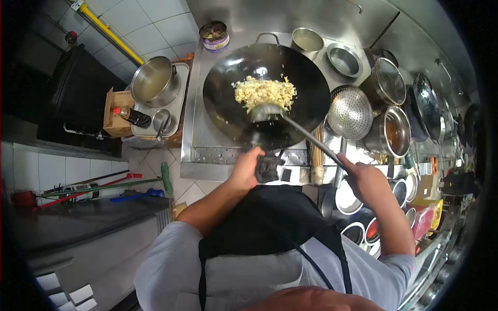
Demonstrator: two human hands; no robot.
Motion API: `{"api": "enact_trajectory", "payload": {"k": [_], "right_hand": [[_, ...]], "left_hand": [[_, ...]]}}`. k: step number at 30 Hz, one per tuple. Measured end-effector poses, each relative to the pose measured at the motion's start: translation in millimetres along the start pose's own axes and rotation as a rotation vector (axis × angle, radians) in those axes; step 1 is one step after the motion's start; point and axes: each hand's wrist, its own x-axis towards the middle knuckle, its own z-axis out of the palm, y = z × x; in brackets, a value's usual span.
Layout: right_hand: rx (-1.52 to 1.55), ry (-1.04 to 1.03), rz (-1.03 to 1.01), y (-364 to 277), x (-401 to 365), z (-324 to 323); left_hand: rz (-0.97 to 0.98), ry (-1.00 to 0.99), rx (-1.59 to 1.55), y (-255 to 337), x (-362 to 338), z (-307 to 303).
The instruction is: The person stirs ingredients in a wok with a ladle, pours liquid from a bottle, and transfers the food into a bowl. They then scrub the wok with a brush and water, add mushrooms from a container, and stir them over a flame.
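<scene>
The two forearms came forward on both sides of a black apron (259, 220), with the elbows bent and kept wide. The left hand (245, 168) was in front of the body, its forearm slanting inward, and its fingers were closed around a dark cloth (268, 168) at the near edge of the wok (311, 85). What was under this cloth, I could not tell. The right hand (363, 179) was farther to the side, its forearm directed forward and inward, and its fingers were curled firmly around the handle of a ladle (266, 110). From these fingers the handle went forward and to the left, over the rim into the wok. Straight ahead of the right fingers was a perforated strainer (350, 111). Ahead of the left fingers, inside the wok, a yellow crumbly food (265, 91) lay in a heap, and the bowl of the ladle was against its near side. Farthest from the fingers, behind the wok, an open tin (214, 36) and a small pot (307, 41) stood on the metal surface (194, 132).
</scene>
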Motion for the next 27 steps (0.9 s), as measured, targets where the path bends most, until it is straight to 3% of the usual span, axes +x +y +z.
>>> {"api": "enact_trajectory", "payload": {"k": [1, 5, 7, 8, 9, 10, 11, 12, 15, 17, 19, 20, 23, 25, 27], "right_hand": [[-0.060, -0.042, 0.057, -9.6, 12.6, 4.8], [0.013, 0.137, 0.116, -15.1, 82.5, 68.7], [0.155, 0.214, 0.156, -28.4, 73.8, 65.2], [0.292, 0.475, -0.030, -15.1, 73.1, 91.2], [0.295, 0.465, -0.031, -23.5, 69.2, 73.1], [0.863, 0.281, 0.047, -36.8, 54.7, 50.9], [1.423, 0.072, 0.143, -48.3, 43.9, 34.2], [1.645, 0.082, 0.024, -50.6, 45.0, 27.7], [1.973, -0.060, 0.004, -43.4, 76.8, 18.8], [1.947, -0.105, 0.270, -49.6, 112.9, 38.7], [1.784, -0.251, 0.398, -47.3, 134.7, 65.2], [1.836, -0.254, 0.371, -43.5, 127.9, 67.6], [1.957, -0.207, 0.288, -24.0, 66.0, 129.0], [1.921, -0.667, 0.162, -6.1, 23.7, 185.2], [1.790, -0.824, 0.310, -5.0, 13.5, 285.3]], "left_hand": [[-0.018, 0.013, 0.003, -0.7, 10.4, -4.2], [0.016, -0.029, 0.156, 4.9, 36.4, -16.8], [0.310, 0.037, 0.491, -33.6, 34.8, -68.8], [0.309, 0.080, 0.362, -33.5, 19.6, -52.8], [0.295, 0.135, 0.227, -36.1, 1.9, -38.0], [0.123, 0.119, 0.430, -30.2, 14.8, -64.6], [0.042, 0.104, 0.341, -19.1, 20.1, -55.4], [0.011, -0.002, 0.270, -4.4, 29.8, -44.1], [-0.037, -0.053, 0.241, 36.4, 63.1, -17.0], [-0.021, 0.072, 0.305, 45.8, 74.5, -2.7], [-0.051, 0.052, 0.258, 47.6, 81.7, -4.2], [0.007, 0.154, 0.283, 44.7, 68.1, 7.5], [0.024, 0.131, 0.233, 42.0, 77.6, 1.2], [0.038, 0.125, 0.253, 40.4, 79.6, 0.0], [-0.051, 0.164, 0.224, 40.8, 81.7, -2.2]]}}
